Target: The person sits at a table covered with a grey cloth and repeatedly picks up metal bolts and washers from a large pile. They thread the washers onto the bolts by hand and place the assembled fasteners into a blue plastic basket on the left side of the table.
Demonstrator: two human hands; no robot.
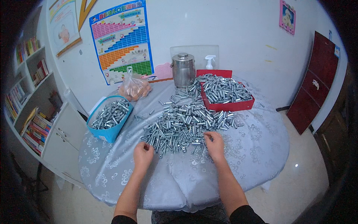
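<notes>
While the left hand (pixel 143 152) is being kept curled shut, bolts (pixel 182 125) on the worktop (pixel 257 145) are being touched by the right hand (pixel 215 143), fingers loosely apart.

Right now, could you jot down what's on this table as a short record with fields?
surface: round table under a grey flowered cloth
middle: heap of silvery metal sleeves
left hand: at the heap's near edge, fingers curled
right hand: on the heap's near edge
containers: blue box and red box, both holding sleeves
behind: steel canister, spray bottle, plastic bag
</notes>
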